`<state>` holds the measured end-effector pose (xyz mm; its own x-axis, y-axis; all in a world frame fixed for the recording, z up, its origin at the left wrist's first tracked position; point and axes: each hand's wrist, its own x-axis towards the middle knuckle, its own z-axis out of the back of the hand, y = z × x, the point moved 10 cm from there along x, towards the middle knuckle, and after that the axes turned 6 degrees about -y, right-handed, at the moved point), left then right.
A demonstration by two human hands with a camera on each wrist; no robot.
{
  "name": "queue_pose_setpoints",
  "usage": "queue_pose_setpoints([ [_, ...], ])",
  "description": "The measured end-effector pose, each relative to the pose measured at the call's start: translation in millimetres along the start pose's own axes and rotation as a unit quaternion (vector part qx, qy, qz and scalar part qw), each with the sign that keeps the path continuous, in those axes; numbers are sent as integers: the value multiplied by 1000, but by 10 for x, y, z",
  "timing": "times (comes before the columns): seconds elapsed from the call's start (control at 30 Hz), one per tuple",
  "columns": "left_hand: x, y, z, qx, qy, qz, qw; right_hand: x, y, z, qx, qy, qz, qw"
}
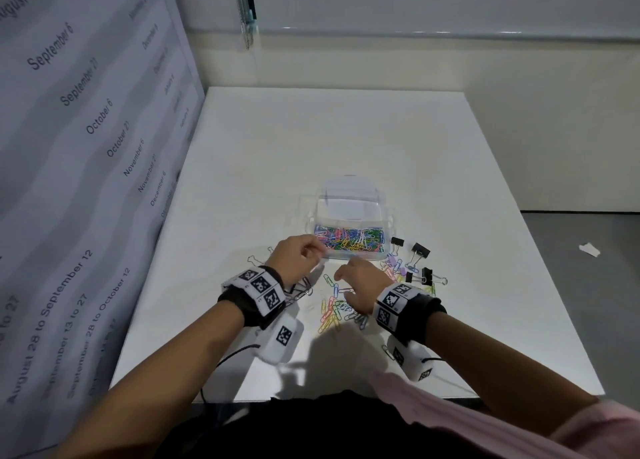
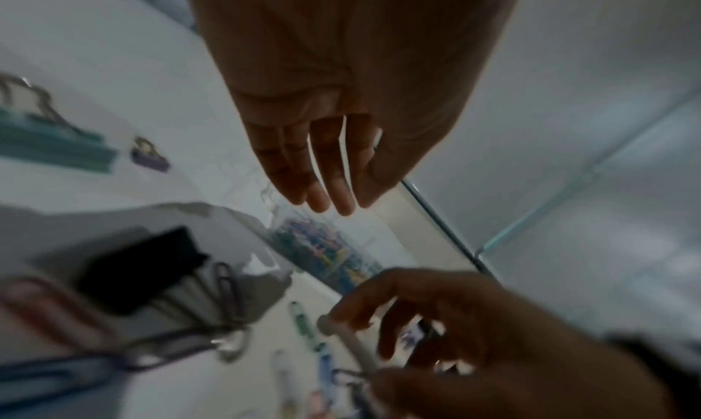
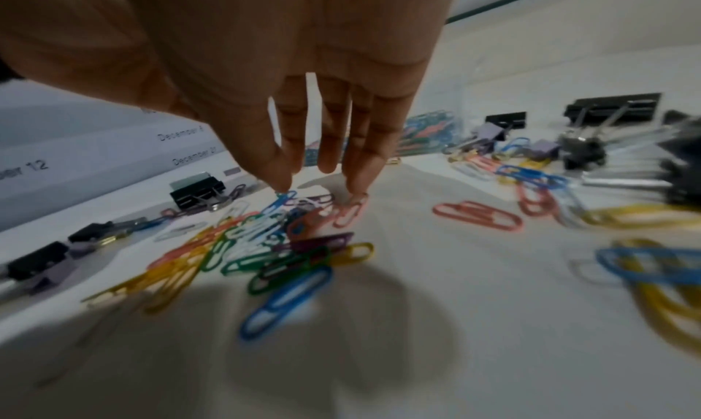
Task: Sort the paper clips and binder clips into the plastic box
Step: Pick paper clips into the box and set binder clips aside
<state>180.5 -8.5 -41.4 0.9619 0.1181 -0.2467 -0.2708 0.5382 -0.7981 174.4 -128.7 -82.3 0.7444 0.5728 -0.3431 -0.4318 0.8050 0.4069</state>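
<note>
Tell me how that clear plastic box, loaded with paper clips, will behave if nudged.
The clear plastic box looks thin-walled and light, so it would probably slide on the smooth white table. Its low, wide shape makes tipping unlikely. The coloured paper clips inside add some weight and would likely shift.

Black wristbands (image 1: 412, 315) carry white tag-marked blocks (cabled); pink sleeve (image 1: 519, 420) on right.
</note>
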Motion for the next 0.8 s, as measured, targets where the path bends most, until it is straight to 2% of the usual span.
queue_pose_setpoints([
  [0.07, -69, 140, -31, 122, 39, -17, 992, 38, 105, -30, -19, 2, 19, 1000],
  [0.13, -123, 305, -53, 261, 72, -36, 962, 78, 230, -57, -42, 9, 40, 998],
  [0.2, -177, 443, -26, 333, 77, -33, 939, 105, 371, -98, -68, 23, 66, 995],
  [0.43, -220, 599, -5, 361, 91, -35, 927, 114, 472, -204, -133, 45, 91, 986],
  [0.6, -164, 587, 168, 349, 33, -46, 935, 104, 293, -101, -89, 29, 71, 993],
  [0.8, -138, 648, 358, 400, -12, -12, 916, 110, 335, -90, -75, 17, 88, 993],
])
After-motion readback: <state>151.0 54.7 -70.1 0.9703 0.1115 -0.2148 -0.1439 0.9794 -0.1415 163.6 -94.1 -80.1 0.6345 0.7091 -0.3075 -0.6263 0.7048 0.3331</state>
